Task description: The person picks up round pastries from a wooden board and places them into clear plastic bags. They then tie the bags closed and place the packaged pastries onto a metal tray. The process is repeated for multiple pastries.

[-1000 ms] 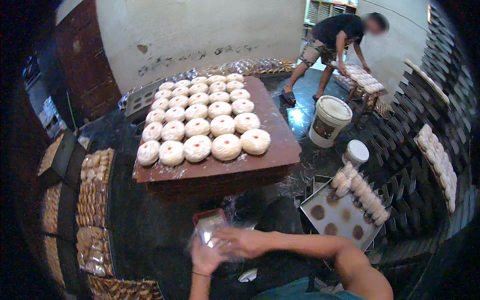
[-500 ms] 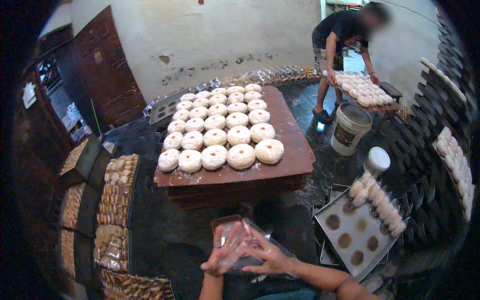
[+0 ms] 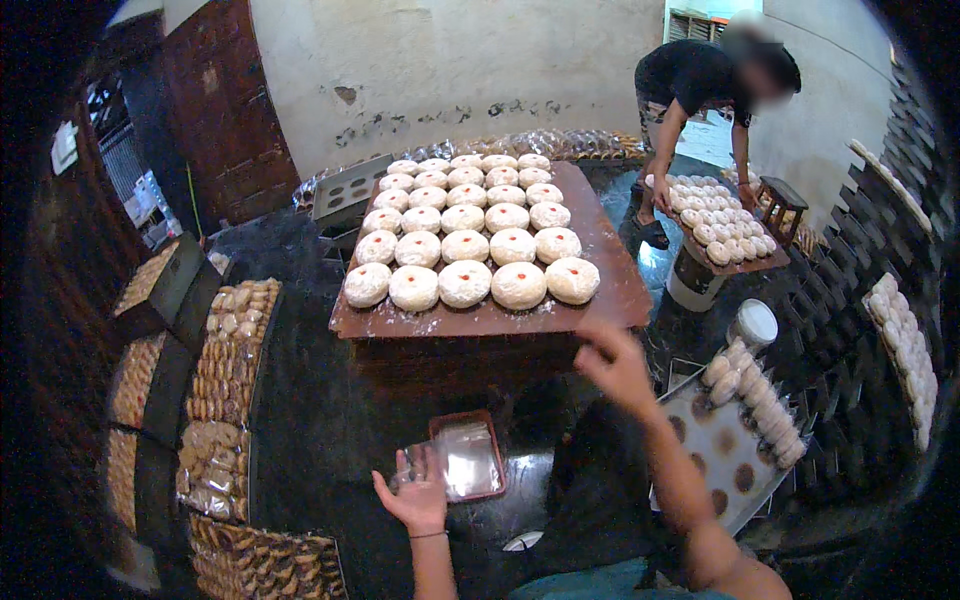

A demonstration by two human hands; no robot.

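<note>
Left hand (image 3: 416, 500) palm up, fingers parted, apparently supporting a clear bag (image 3: 404, 466) beside the red tray (image 3: 497, 452); right hand (image 3: 615, 368) blurred, fingers loosely apart, near buns (image 3: 465, 247) rowed on a brown board (image 3: 603, 235), presumably for easy reach.

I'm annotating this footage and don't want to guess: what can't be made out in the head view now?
All in the head view:
Right hand: motion blur hides the exact finger pose.
Clear plastic at the left hand: its transparency hides its full outline.
Reddish tray: clear sheets in it hide its bottom.
White bucket: a bun-laden board hides its top.
Lower-left pastries: the lower edge cuts the batch off.
</note>
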